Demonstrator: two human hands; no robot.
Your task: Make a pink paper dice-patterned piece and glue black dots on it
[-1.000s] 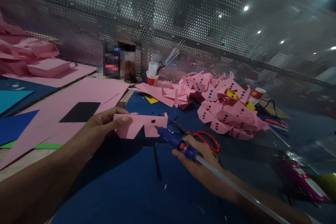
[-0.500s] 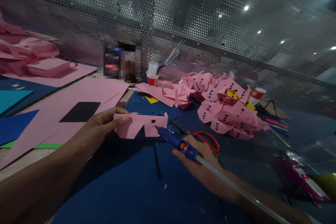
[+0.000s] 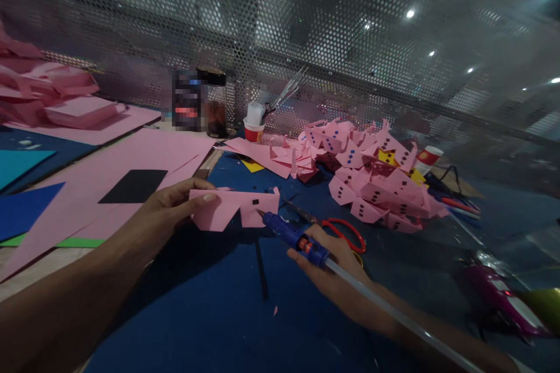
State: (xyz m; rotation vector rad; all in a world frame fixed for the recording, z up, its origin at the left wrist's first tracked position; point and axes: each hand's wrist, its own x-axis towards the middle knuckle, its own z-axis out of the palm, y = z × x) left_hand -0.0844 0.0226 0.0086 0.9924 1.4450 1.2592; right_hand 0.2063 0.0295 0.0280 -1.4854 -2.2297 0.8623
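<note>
Between the thumb and fingers of my left hand (image 3: 186,201) is a folded pink paper cutout (image 3: 225,210), pinched at its left end. A small black square (image 3: 256,202) sits on the cutout's right part. My right hand (image 3: 335,259) is closed around a blue hot glue gun (image 3: 295,238), with a long clear glue stick (image 3: 394,312) running out of its back. The gun's tip is at the paper just below the black square; whether it touches, I cannot tell. Red-handled scissors (image 3: 347,233) lie behind my right hand. On the blue surface (image 3: 196,315) lies a narrow black strip (image 3: 261,271).
Pink paper pieces with dark squares (image 3: 385,192) are heaped at the right back. Pink sheets (image 3: 175,148) and a black paper piece (image 3: 133,186) lie left. A paper cup (image 3: 254,130) and a jar (image 3: 216,105) stand by the perforated metal panel (image 3: 280,29). A purple device (image 3: 503,300) lies far right.
Almost nothing differs. The glue gun's tip has shifted very slightly at the paper; my left hand and the cutout stay in place.
</note>
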